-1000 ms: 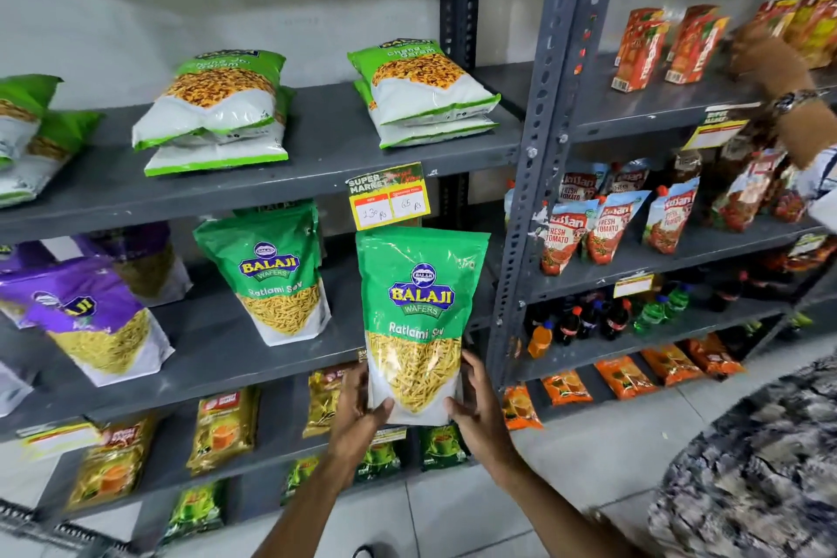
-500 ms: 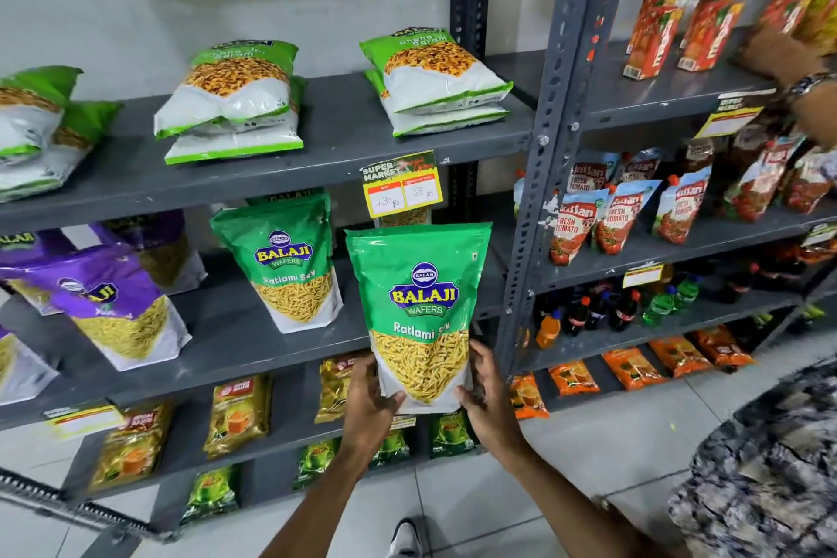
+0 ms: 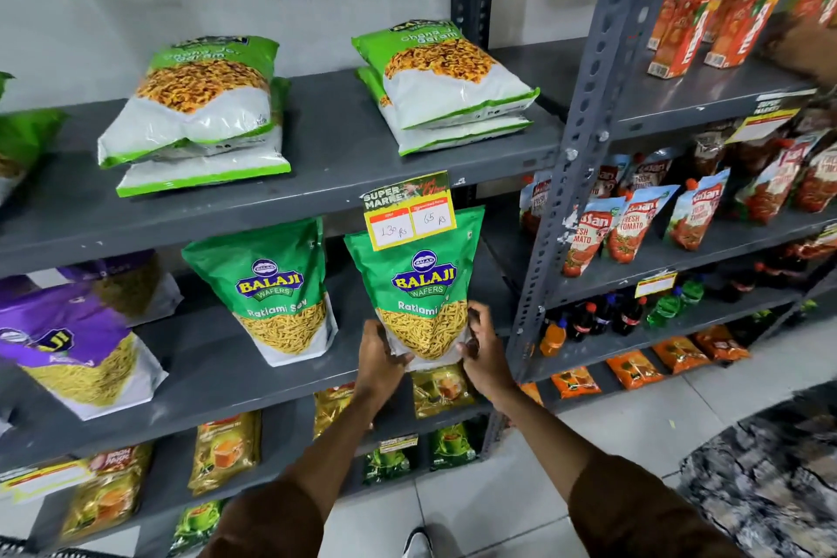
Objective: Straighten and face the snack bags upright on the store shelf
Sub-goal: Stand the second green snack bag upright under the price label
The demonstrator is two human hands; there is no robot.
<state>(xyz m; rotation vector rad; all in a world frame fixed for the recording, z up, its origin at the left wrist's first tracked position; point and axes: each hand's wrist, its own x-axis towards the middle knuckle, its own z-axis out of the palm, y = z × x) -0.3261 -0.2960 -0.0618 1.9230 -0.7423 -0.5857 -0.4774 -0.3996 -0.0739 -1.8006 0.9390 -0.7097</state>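
Note:
I hold a green Balaji Ratlami Sev bag (image 3: 419,281) upright, label facing me, at the right end of the middle grey shelf (image 3: 213,358). My left hand (image 3: 378,360) grips its lower left corner and my right hand (image 3: 482,353) its lower right corner. Its top is partly behind a yellow price tag (image 3: 410,217). A second identical green bag (image 3: 271,290) stands upright just to the left. Purple snack bags (image 3: 77,349) lean further left. On the upper shelf, green-and-white bags (image 3: 199,113) and another pile of them (image 3: 446,82) lie flat in stacks.
A grey perforated upright post (image 3: 570,159) stands right of the held bag. Beyond it are tomato ketchup pouches (image 3: 629,227), juice cartons (image 3: 706,27), bottles and orange packets. Gold and green tea packets (image 3: 226,453) sit on the lower shelves. Another person's patterned clothing (image 3: 765,476) is at lower right.
Both hands have carried the green bag up and back from in front of the rack onto the middle shelf, beside the other green bag. The camera has moved closer.

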